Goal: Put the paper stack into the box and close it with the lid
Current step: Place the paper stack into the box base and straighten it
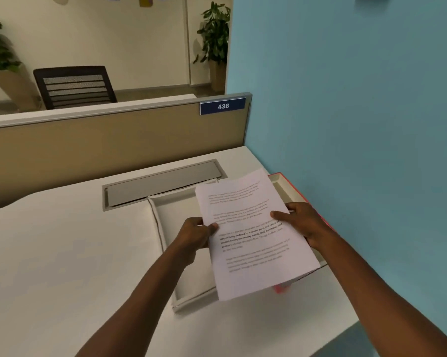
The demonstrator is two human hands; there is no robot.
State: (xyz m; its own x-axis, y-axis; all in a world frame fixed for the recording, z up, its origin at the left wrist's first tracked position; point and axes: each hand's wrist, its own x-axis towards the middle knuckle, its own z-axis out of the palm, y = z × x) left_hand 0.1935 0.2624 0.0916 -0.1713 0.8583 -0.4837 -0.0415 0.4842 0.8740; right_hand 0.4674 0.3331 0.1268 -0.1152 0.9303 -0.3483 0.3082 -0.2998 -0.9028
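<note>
A stack of white printed paper hangs tilted above the desk, held at both long edges. My left hand pinches its left edge with the thumb on top. My right hand grips the right edge. Under the paper lie two shallow open trays side by side: a white one on the left and a red-sided one on the right against the blue wall. I cannot tell which is the box and which the lid. The paper hides much of both.
The white desk carries a grey cable hatch just behind the trays. A beige partition with a "438" sign closes the back. A blue wall stands on the right, with an office chair and plants beyond.
</note>
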